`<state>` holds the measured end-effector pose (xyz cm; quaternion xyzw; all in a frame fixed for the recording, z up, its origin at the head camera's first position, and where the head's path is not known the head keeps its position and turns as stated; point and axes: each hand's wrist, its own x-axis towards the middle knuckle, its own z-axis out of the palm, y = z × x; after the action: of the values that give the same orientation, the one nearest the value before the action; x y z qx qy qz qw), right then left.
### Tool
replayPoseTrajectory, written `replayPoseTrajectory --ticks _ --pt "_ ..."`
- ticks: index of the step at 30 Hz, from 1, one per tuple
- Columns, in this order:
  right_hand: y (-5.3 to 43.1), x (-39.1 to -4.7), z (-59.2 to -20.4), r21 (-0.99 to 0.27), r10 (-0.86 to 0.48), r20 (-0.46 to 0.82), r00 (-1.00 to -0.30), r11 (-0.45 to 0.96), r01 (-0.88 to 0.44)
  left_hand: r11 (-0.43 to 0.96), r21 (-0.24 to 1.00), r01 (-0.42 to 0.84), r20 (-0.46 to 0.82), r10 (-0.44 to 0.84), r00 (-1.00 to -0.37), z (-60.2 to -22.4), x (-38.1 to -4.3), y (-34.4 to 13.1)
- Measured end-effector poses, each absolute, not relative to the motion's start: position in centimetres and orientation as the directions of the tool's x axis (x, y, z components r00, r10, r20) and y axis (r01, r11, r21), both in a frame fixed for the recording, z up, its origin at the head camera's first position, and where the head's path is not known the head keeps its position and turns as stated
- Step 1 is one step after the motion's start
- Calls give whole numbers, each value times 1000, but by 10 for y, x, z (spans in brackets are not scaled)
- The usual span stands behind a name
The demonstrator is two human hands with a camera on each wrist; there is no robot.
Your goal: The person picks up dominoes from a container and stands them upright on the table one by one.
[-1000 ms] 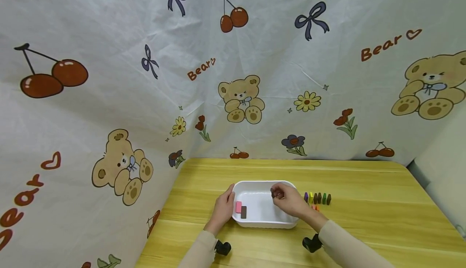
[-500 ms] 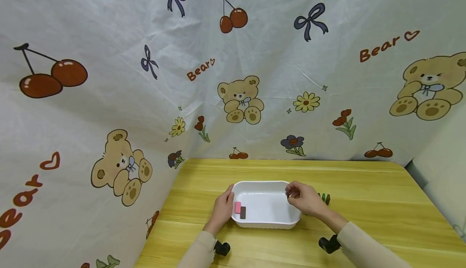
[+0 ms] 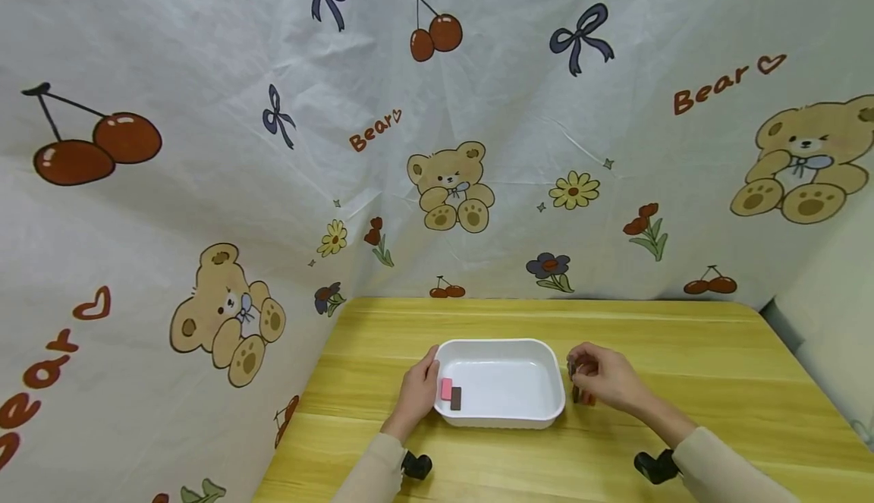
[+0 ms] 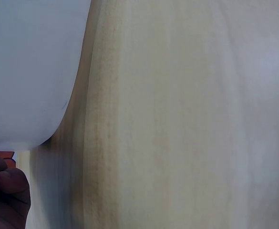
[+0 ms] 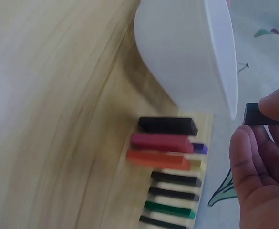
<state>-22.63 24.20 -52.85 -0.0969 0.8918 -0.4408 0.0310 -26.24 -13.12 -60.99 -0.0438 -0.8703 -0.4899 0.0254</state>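
Note:
My left hand [image 3: 418, 389] holds the left side of a white plastic tray [image 3: 505, 385]; in the left wrist view its curled fingers [image 4: 10, 183] show only at the lower corner. A pink block [image 3: 447, 389] and a dark brown block [image 3: 456, 398] lie flat at the tray's left end. Right of the tray, my right hand [image 3: 604, 376] pinches a small dark domino block [image 5: 252, 114] between thumb and fingers, above the table. Below it stand a black block [image 5: 168, 125], a red one [image 5: 160, 142] and an orange one [image 5: 158, 159].
Behind the front blocks runs a row of purple [image 5: 200, 148], yellow [image 5: 197, 165], dark [image 5: 175, 178] and green [image 5: 169, 209] blocks, mostly hidden by my hand in the head view. The wood-grain table [image 3: 382, 321] meets a bear-patterned cloth [image 3: 505, 260] at its back.
My right hand has moved right, from above the tray to above the blocks beside it, still pinching the dark block. The left hand and the tray stay nearly where they were.

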Motion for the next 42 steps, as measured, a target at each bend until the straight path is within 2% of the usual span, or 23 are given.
replayPoseTrajectory --ticks 15,21,30,42 --pt "282 -216 -546 -714 -128 37 -991 691 -115 493 866 87 77 42 -996 -611 -263 -134" --pt "291 -216 -565 -734 -132 -25 -991 675 -71 500 863 74 68 31 -997 -609 -263 -134" --pt "290 -214 -595 -767 -101 -86 -991 641 1 496 865 71 61 38 -997 -610 -263 -133" --pt "285 -212 -601 -730 -61 -86 -994 684 21 501 861 89 80 40 -996 -610 -264 -131"
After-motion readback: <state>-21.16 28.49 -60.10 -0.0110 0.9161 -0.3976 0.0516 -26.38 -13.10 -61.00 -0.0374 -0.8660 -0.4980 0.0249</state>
